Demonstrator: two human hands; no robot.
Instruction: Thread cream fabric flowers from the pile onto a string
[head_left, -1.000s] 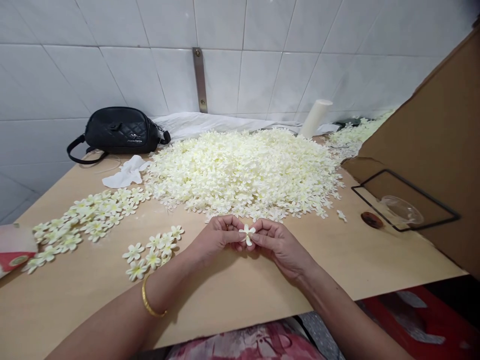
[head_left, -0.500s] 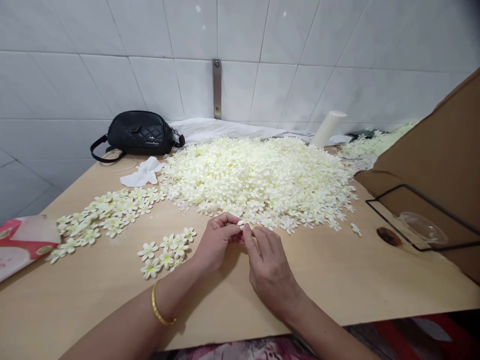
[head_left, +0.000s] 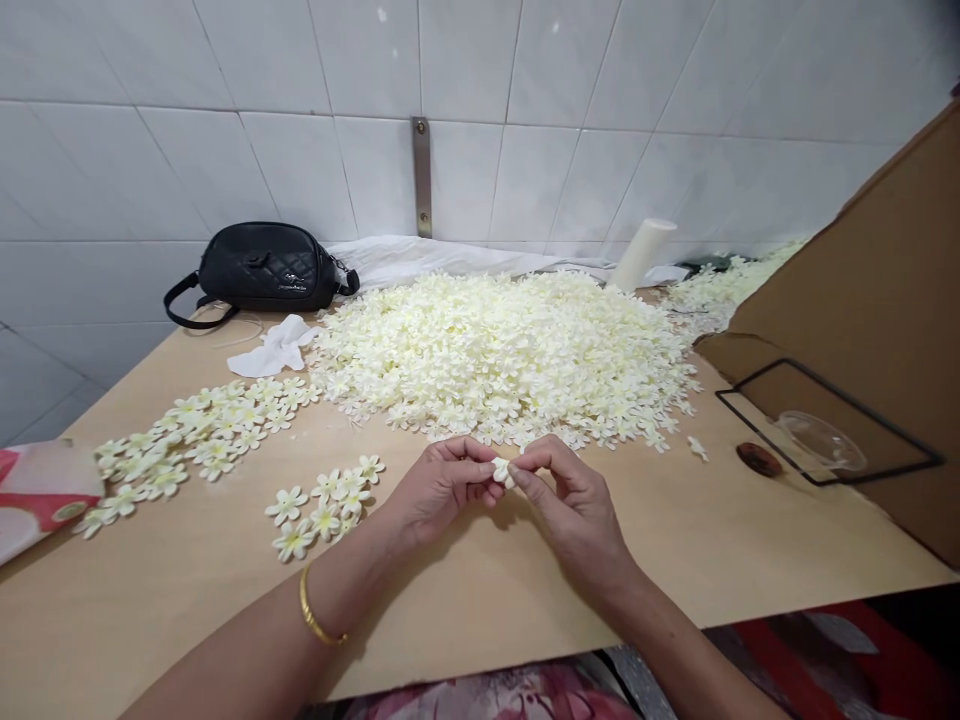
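Note:
Between both hands is a small pale-yellow artificial flower (head_left: 502, 471), its petals partly covered by fingertips. My left hand (head_left: 444, 490), with a gold bangle on the wrist, pinches its left side between thumb and fingers. From the other side, my right hand (head_left: 574, 500) grips it with thumb and forefinger. Just beyond the hands rises a large heap of similar flowers (head_left: 495, 350). A small cluster of flowers (head_left: 325, 518) lies flat left of my left hand, and a broader spread of them (head_left: 217, 425) is farther left.
A black bag (head_left: 266, 268) and crumpled white tissue (head_left: 274, 347) lie at the back left. A white roll (head_left: 641, 255) leans behind the heap. At right are a cardboard panel (head_left: 862, 300), a black wire frame (head_left: 832, 400), a clear plastic lid (head_left: 821, 441) and a dark round object (head_left: 759, 460).
My right hand has shifted right and its grip now sits on the flower's right side. More of the flower shows between the hands. The view has turned slightly.

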